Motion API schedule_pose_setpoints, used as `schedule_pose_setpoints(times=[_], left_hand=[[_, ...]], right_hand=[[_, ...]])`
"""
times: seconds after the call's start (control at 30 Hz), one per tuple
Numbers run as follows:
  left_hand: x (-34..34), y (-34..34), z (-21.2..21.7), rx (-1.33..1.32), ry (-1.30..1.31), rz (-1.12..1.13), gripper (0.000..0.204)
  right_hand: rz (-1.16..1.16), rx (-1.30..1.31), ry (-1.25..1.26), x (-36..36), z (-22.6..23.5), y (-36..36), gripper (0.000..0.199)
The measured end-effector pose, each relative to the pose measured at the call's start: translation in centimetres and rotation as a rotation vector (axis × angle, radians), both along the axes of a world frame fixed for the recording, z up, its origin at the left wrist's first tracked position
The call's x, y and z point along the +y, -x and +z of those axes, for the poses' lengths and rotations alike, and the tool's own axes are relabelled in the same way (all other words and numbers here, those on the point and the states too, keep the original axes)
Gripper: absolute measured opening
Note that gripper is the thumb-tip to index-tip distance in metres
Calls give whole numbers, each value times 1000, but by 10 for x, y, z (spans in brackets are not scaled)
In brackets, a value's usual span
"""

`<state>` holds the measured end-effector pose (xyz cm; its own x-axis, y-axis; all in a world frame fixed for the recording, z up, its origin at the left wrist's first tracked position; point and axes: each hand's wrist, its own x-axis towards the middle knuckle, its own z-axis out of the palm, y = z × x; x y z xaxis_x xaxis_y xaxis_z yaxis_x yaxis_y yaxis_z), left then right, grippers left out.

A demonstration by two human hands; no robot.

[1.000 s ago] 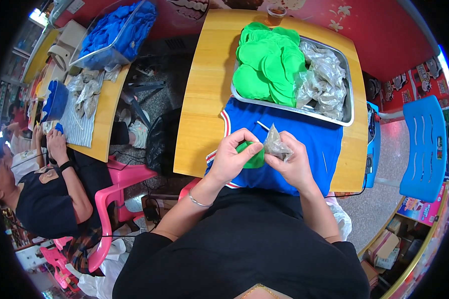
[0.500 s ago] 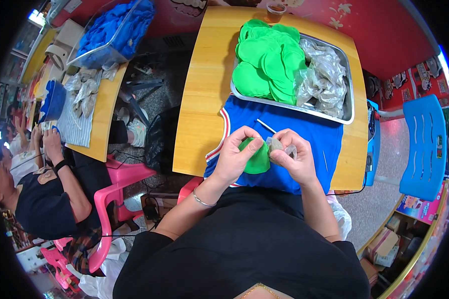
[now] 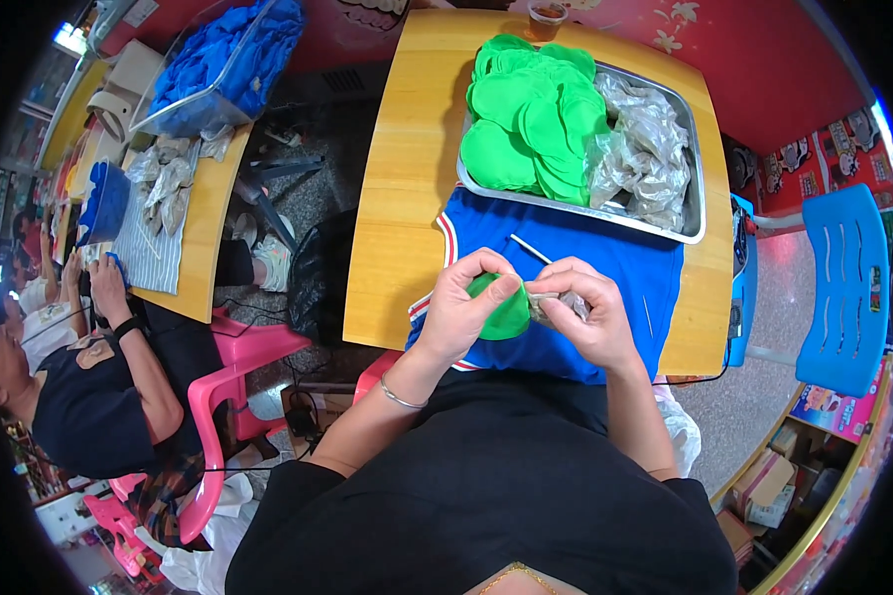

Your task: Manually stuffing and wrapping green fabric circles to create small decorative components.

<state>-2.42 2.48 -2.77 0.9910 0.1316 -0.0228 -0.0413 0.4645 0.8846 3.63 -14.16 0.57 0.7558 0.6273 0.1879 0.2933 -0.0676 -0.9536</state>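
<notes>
My left hand (image 3: pixel 466 305) pinches a green round cloth piece (image 3: pixel 506 315) between thumb and fingers, with the cloth hanging below the fingertips. Close beside it, my right hand (image 3: pixel 597 315) is closed on a small clear plastic bag (image 3: pixel 569 305) with greyish contents, partly hidden by the fingers. The fingertips of both hands nearly meet. Beneath them a blue jersey (image 3: pixel 605 248) with red and white trim covers the near part of the table. A thin white stick (image 3: pixel 530 249) lies on it just beyond my hands, and a thin needle-like piece (image 3: pixel 648 309) lies to the right.
A metal tray (image 3: pixel 700 218) holds piled green cloth rounds (image 3: pixel 536 119) and crumpled clear bags (image 3: pixel 650 159). A cup (image 3: pixel 546 20) stands at the table's far edge. A blue chair (image 3: pixel 838 288) is at right. Leftward, another person (image 3: pixel 99 397) works by a bin of blue cloth (image 3: pixel 218 69).
The green cloth has shifted slightly up and left with my left fingers. My right fingers have moved inward, and the small bag now hangs lower behind them.
</notes>
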Motion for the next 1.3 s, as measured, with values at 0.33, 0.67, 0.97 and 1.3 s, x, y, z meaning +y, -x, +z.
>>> schedule_pose_setpoints(times=[0.33,0.67,0.97,1.3], left_hand=[[6,-1,-1,-135,-424,14,8],[7,-3,1,-76,-358,5,9],[21,-9,8,-182,-493,-272,10],[13,-16,7,-151,-451,-34,10]], right_hand=[[-171,173,129,10,9,9,12],[-76,49,42,3,0,9,15],[196,-30,264,-4,6,9,28],[60,390,-35,-4,-19,19,26]])
